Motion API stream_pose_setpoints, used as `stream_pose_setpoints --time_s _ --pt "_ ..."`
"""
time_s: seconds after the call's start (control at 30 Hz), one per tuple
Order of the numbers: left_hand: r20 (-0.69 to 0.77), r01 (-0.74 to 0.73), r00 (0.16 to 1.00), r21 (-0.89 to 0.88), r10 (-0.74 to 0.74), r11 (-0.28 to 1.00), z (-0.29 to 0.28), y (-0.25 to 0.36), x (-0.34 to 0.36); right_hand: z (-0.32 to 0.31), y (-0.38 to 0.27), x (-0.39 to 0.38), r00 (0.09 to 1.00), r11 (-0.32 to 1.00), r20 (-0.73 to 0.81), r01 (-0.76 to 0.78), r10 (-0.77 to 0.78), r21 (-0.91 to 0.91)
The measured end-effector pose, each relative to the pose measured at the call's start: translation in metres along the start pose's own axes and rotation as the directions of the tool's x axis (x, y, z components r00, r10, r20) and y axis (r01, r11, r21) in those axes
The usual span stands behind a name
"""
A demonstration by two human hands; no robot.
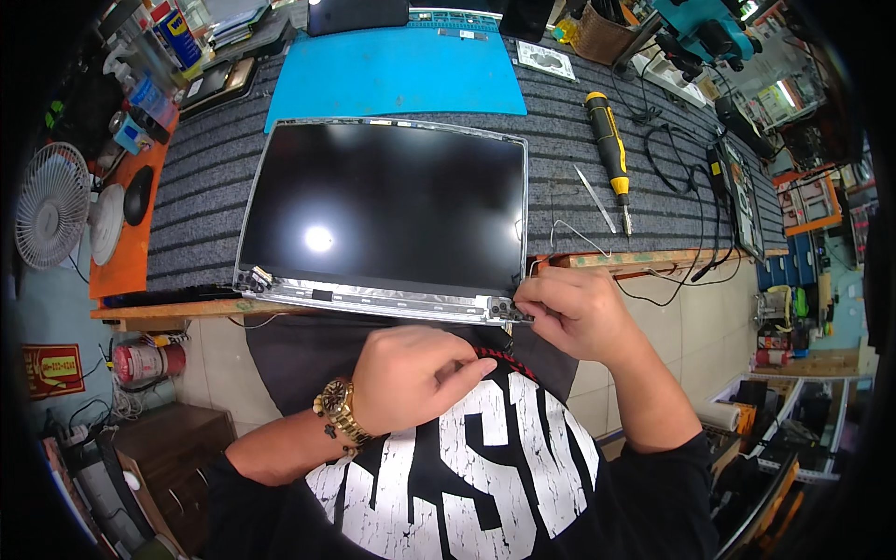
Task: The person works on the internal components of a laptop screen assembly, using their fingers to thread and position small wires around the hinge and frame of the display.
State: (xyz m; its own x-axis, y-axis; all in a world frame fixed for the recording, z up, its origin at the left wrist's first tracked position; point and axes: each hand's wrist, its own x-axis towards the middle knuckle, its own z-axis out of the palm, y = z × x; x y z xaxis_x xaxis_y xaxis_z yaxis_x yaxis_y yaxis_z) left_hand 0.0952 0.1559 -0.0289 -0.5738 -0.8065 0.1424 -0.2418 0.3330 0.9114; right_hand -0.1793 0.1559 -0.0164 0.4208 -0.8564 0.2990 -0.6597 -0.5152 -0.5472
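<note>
A laptop screen [383, 205] in a silver lid lies at the bench's near edge, its lower bezel strip bare. My right hand [579, 313] pinches at a black hinge [500, 306] at the screen's lower right corner; exactly what its fingertips grip is partly hidden. My left hand [415, 373], with a gold watch [340, 407] on the wrist, is curled just below the screen, thumb toward the right; whatever it may hold is hidden.
A grey striped mat [196, 205] covers the bench under a blue mat [392, 75]. A yellow-black screwdriver [609, 140], a metal strip [595, 199], cables [686, 177] and an opened device [737, 196] lie right. A fan [51, 205] and bottles [173, 42] stand left.
</note>
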Motion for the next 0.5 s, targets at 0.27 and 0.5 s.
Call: stream_pose_setpoints --time_s 0.27,0.5 --pt "-0.048 -0.285 0.922 0.588 0.385 0.757 -0.001 -0.002 0.03 0.001 -0.004 0.001 1.0 1.0 -0.013 0.003 -0.003 0.002" --pt "-0.083 -0.263 0.922 0.585 0.379 0.767 0.001 -0.002 0.032 -0.005 -0.001 0.002 0.996 0.999 0.085 -0.034 0.031 0.039"
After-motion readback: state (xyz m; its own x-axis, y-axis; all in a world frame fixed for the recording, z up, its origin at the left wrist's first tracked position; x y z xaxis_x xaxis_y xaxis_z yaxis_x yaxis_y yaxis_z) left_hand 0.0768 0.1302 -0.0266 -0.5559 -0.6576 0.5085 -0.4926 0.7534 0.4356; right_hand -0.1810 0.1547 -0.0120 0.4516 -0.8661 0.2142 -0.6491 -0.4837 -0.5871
